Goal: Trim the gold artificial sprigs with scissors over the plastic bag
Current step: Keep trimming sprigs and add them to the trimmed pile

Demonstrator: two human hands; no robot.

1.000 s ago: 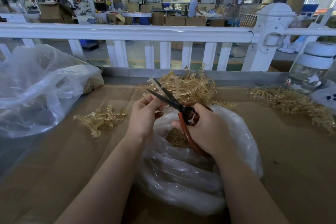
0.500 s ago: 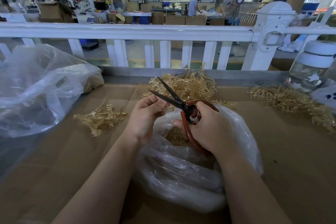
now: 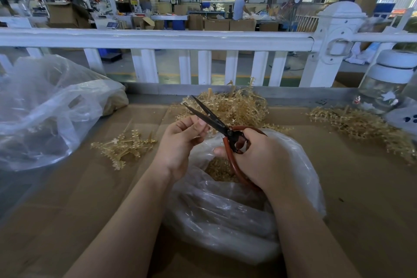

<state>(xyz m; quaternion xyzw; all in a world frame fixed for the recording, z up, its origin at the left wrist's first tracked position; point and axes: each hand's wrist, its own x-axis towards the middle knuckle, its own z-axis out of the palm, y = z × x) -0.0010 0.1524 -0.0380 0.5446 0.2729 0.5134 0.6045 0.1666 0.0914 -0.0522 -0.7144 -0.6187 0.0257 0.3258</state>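
Two hands over the plastic bag (image 3: 302, 165) mid-tabletop: right hand (image 3: 261, 160) grips red-handled scissors (image 3: 216, 123), blades parted toward 11 o'clock. Left hand (image 3: 182, 137) is curled, pinching something too small to make out. Gold sprigs (image 3: 237, 106) piled at 12 o'clock.

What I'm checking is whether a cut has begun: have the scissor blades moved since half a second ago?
Yes. On the scissors, the lower blade tip has swung up toward the upper one, against the sprig pile; the pivot stayed.
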